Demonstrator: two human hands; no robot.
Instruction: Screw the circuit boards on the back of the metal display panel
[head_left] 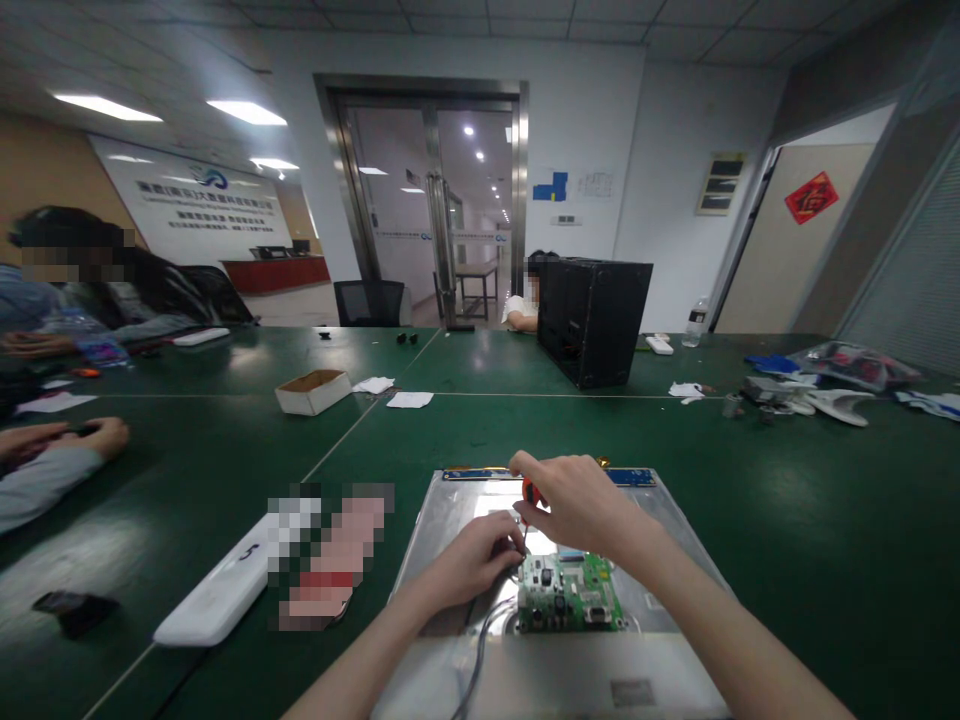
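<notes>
A green circuit board (570,592) lies on the back of a silver metal panel (675,560), which rests flat on the green table (825,520) directly in front of the person. The panel's near edge is cut off by the bottom of the view.

The right hand (574,500) is clenched around a small screwdriver (531,492) with a red-orange handle; only a sliver of the handle shows between the fingers, and the shaft runs down toward the board's upper left corner. The tip is too small to make out.

The left hand (472,558) sits just beside the board's left edge, fingers curled in at the screwdriver's lower end. Whether they pinch anything cannot be told. Grey cables (480,640) run from under this hand toward the panel's near edge.

To the left of the panel lies a white oblong device (217,595) marked with a 5, next to a blurred-out patch. Farther off stand a small cardboard box (313,390) and a black computer case (596,315), which partly hides a seated person. Another person's hands (60,440) rest at the left table edge.
</notes>
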